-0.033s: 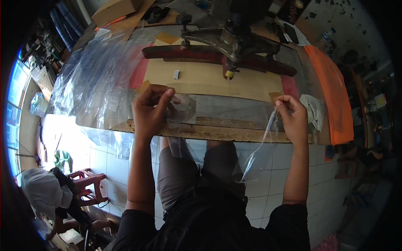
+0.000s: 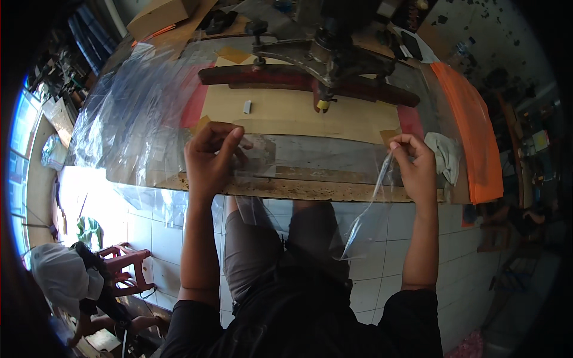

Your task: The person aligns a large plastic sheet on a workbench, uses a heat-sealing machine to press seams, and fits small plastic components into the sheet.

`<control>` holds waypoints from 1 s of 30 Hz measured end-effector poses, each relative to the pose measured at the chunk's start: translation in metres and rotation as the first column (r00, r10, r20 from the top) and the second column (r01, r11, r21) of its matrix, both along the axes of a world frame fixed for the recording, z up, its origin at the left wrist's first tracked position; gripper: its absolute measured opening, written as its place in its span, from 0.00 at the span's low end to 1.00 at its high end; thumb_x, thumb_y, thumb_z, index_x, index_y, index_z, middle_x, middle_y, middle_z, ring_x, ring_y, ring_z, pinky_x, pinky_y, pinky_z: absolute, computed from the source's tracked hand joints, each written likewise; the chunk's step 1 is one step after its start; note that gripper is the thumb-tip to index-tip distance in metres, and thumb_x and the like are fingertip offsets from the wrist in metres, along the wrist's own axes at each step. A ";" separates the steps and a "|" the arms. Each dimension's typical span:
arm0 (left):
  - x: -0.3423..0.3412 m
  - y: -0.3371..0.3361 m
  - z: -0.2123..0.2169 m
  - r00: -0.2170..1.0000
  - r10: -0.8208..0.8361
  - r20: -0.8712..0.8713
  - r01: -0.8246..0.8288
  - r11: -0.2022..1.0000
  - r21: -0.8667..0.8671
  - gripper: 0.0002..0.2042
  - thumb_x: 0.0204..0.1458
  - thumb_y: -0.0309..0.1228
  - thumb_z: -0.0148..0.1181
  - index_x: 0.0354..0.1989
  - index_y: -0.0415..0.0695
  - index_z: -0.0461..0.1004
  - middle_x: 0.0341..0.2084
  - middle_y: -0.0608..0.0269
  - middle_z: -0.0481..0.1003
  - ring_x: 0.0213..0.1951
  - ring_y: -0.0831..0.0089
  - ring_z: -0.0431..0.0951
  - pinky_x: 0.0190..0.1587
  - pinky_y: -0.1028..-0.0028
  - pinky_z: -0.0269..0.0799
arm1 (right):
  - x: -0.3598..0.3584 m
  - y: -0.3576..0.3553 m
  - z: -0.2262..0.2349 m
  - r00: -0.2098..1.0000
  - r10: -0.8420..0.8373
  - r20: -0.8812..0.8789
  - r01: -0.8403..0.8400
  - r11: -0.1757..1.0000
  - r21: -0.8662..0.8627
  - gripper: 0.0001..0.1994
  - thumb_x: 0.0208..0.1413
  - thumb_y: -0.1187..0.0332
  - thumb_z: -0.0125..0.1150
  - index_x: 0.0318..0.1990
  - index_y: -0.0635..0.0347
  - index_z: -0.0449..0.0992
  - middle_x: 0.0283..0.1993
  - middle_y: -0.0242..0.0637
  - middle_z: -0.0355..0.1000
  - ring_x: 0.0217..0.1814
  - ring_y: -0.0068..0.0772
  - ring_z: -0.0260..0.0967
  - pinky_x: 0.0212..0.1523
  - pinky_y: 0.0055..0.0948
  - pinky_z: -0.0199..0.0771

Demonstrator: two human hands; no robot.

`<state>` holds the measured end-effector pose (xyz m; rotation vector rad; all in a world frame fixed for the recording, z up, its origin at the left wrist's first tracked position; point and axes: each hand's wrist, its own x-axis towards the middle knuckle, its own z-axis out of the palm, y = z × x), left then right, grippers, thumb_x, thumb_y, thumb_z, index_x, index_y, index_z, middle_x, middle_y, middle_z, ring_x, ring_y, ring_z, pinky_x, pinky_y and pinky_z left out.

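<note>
A clear plastic sheet (image 2: pixel 362 230) is stretched between my two hands over the table's front edge and hangs down in front of my lap. My left hand (image 2: pixel 210 154) pinches its left part, thumb against the curled fingers. At the right, my right hand (image 2: pixel 416 160) grips a folded edge of the sheet between thumb and fingertips. Beyond my hands lies a tan board (image 2: pixel 286 116) with pink strips at both ends. Over it stands a press with a dark red bar (image 2: pixel 262 77). A small grey-white block (image 2: pixel 247 107) rests on the board.
Clear plastic sheets (image 2: pixel 131 113) are heaped at the table's left. A white cloth (image 2: pixel 443 158) and a stack of orange sheets (image 2: pixel 471 131) lie at the right. Lower left, another person in a white head covering (image 2: pixel 62 271) is beside a red stool (image 2: pixel 125 268).
</note>
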<state>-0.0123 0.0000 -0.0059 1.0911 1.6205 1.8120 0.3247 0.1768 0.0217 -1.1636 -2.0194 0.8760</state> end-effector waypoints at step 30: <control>0.050 -0.048 -0.106 0.693 0.390 -0.607 -0.123 0.893 0.433 0.09 0.69 0.31 0.52 0.51 0.49 0.58 0.25 0.57 0.80 0.27 0.63 0.81 0.36 0.66 0.74 | 0.008 -0.064 -0.128 0.941 0.096 -0.325 0.187 0.654 0.733 0.10 0.75 0.67 0.43 0.58 0.56 0.55 0.34 0.37 0.80 0.41 0.39 0.82 0.52 0.38 0.70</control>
